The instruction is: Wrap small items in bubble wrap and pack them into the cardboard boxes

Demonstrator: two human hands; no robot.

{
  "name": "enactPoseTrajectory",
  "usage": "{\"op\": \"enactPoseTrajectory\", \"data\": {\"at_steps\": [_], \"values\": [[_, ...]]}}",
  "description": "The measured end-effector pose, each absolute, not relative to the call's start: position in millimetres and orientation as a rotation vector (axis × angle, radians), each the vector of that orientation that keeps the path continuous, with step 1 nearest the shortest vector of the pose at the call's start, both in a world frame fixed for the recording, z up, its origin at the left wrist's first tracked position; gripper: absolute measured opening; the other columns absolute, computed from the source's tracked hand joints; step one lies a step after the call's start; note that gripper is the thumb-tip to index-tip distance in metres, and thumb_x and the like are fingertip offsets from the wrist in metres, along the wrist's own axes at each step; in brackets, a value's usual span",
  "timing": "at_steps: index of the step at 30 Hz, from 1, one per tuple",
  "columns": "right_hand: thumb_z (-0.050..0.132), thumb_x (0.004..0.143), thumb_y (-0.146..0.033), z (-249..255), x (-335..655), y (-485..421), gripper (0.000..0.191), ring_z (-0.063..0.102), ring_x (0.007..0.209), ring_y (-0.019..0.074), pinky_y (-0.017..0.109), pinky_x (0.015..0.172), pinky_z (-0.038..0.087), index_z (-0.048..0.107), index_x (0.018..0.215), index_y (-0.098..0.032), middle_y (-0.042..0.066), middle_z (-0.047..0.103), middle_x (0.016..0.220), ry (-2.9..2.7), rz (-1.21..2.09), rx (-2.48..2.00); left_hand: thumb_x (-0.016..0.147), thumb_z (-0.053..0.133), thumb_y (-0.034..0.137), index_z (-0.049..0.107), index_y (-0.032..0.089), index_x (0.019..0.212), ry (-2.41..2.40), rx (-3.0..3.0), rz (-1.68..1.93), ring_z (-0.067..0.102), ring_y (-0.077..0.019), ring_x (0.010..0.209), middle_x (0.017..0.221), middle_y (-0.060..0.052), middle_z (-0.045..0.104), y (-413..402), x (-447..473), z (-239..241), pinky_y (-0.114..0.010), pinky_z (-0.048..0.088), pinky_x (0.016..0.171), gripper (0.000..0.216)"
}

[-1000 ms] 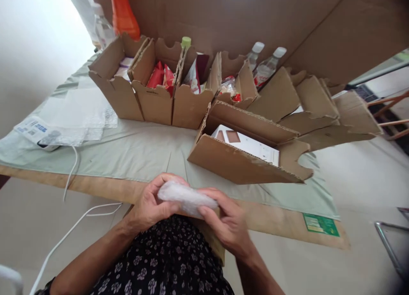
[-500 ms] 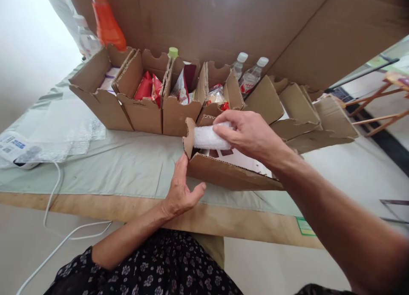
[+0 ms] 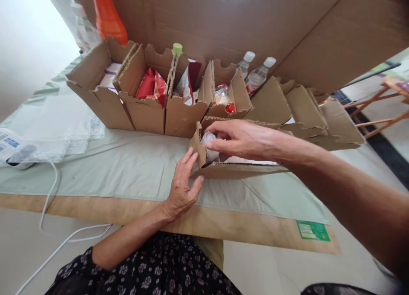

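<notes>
My right hand [image 3: 234, 139] reaches into a cardboard box [image 3: 236, 172] near the table's front edge. Between its thumb and fingers is a bubble-wrapped roll [image 3: 209, 146], standing at the box's left end; what the wrap covers is hidden. White material [image 3: 249, 160] shows in the box beneath the wrist. My left hand [image 3: 183, 186] rests with fingers spread against the left end of the same box, thumb held apart, holding nothing.
Behind stands a row of cardboard bins [image 3: 147, 111] with red packets [image 3: 151, 85] and other packages. Clear bottles [image 3: 259, 75] and an orange bottle [image 3: 110, 20] rise behind them. Bubble-wrap sheets [image 3: 64, 122] lie left, near a white cable [image 3: 49, 197]. A green card [image 3: 313, 231] lies on the wooden edge.
The wrapped roll went from lying level above the box to standing down inside its left end, still in my right hand. The box's near side now appears higher, and the box slightly farther right.
</notes>
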State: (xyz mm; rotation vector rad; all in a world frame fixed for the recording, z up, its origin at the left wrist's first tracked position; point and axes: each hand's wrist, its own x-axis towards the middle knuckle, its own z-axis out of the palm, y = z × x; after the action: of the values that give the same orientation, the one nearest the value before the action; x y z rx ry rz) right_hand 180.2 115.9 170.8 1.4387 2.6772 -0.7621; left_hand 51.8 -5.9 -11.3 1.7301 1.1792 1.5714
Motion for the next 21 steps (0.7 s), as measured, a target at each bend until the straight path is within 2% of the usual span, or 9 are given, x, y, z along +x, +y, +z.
{"op": "enactPoseTrajectory", "data": {"at_steps": [3, 7, 10, 12, 14, 16, 18, 19, 21], "values": [[0.079, 0.075, -0.022, 164, 185, 113, 0.007, 0.056, 0.056, 0.0153, 0.029, 0.061, 0.036, 0.073, 0.07, -0.023, -0.004, 0.061, 0.052, 2.726, -0.693, 1.428, 0.1, 0.054, 0.021, 0.037, 0.031, 0.159, 1.202, 1.736, 1.557, 0.043, -0.0293, 0.151, 0.163, -0.013, 0.045, -6, 52, -11, -0.054, 0.037, 0.123, 0.062], [0.074, 0.071, -0.012, 151, 175, 110, 0.017, 0.063, 0.064, 0.0213, 0.032, 0.065, 0.038, 0.069, 0.059, -0.023, 0.001, 0.062, 0.053, 2.689, -0.235, 1.4, 0.1, 0.053, 0.019, 0.039, 0.03, 0.158, 1.201, 1.76, 1.542, 0.045, -0.029, 0.15, 0.16, -0.013, 0.048, -7, 55, -11, -0.053, 0.039, 0.122, 0.061], [0.077, 0.076, -0.023, 163, 179, 101, 0.002, 0.065, 0.064, 0.0217, 0.033, 0.064, 0.041, 0.077, 0.074, -0.023, 0.002, 0.068, 0.06, 2.699, -0.126, 1.386, 0.099, 0.053, 0.018, 0.041, 0.029, 0.156, 1.199, 1.774, 1.538, 0.048, -0.0285, 0.148, 0.158, -0.013, 0.051, -7, 55, -9, -0.053, 0.04, 0.121, 0.06], [0.076, 0.084, -0.036, 179, 200, 85, 0.015, 0.065, 0.064, 0.02, 0.033, 0.064, 0.045, 0.081, 0.093, -0.025, 0.001, 0.072, 0.068, 2.847, -0.18, 1.499, 0.098, 0.054, 0.019, 0.044, 0.029, 0.155, 1.22, 1.754, 1.532, 0.048, -0.0289, 0.148, 0.158, -0.013, 0.051, -7, 53, -7, -0.054, 0.041, 0.121, 0.058], [0.069, 0.092, -0.046, 189, 236, 60, 0.025, 0.068, 0.071, 0.0198, 0.037, 0.069, 0.05, 0.08, 0.106, -0.029, 0.002, 0.077, 0.083, 3.0, -0.164, 1.869, 0.097, 0.056, 0.02, 0.045, 0.029, 0.154, 1.235, 1.728, 1.514, 0.047, -0.0296, 0.148, 0.158, -0.013, 0.051, -8, 50, -6, -0.055, 0.041, 0.12, 0.058], [0.066, 0.095, -0.048, 182, 280, 33, 0.025, 0.072, 0.089, 0.024, 0.044, 0.083, 0.054, 0.08, 0.106, -0.031, 0.006, 0.078, 0.1, 2.94, 0.058, 2.549, 0.096, 0.058, 0.021, 0.044, 0.029, 0.155, 1.233, 1.709, 1.486, 0.046, -0.0301, 0.148, 0.16, -0.014, 0.049, -10, 48, -7, -0.055, 0.042, 0.12, 0.061], [0.065, 0.095, -0.049, 155, 320, 14, 0.027, 0.072, 0.098, 0.0284, 0.052, 0.091, 0.053, 0.078, 0.114, -0.034, 0.01, 0.076, 0.108, 2.781, 0.06, 3.209, 0.095, 0.06, 0.021, 0.039, 0.03, 0.158, 1.227, 1.688, 1.447, 0.044, -0.0306, 0.15, 0.163, -0.013, 0.045, -13, 49, -10, -0.055, 0.041, 0.12, 0.067], [0.069, 0.092, -0.048, 135, 336, 9, 0.027, 0.072, 0.099, 0.0297, 0.053, 0.093, 0.053, 0.078, 0.111, -0.032, 0.011, 0.076, 0.108, 2.791, -0.04, 3.346, 0.095, 0.06, 0.021, 0.035, 0.031, 0.16, 1.222, 1.674, 1.429, 0.042, -0.0309, 0.151, 0.165, -0.013, 0.041, -15, 50, -12, -0.056, 0.04, 0.121, 0.071], [0.071, 0.089, -0.051, 91, 350, 6, 0.035, 0.07, 0.11, 0.0316, 0.051, 0.094, 0.053, 0.076, 0.115, -0.027, 0.016, 0.074, 0.121, 2.791, -0.579, 3.24, 0.093, 0.063, 0.022, 0.029, 0.032, 0.163, 1.21, 1.643, 1.401, 0.036, -0.0316, 0.155, 0.169, -0.012, 0.035, -17, 53, -16, -0.056, 0.036, 0.124, 0.078]]}}
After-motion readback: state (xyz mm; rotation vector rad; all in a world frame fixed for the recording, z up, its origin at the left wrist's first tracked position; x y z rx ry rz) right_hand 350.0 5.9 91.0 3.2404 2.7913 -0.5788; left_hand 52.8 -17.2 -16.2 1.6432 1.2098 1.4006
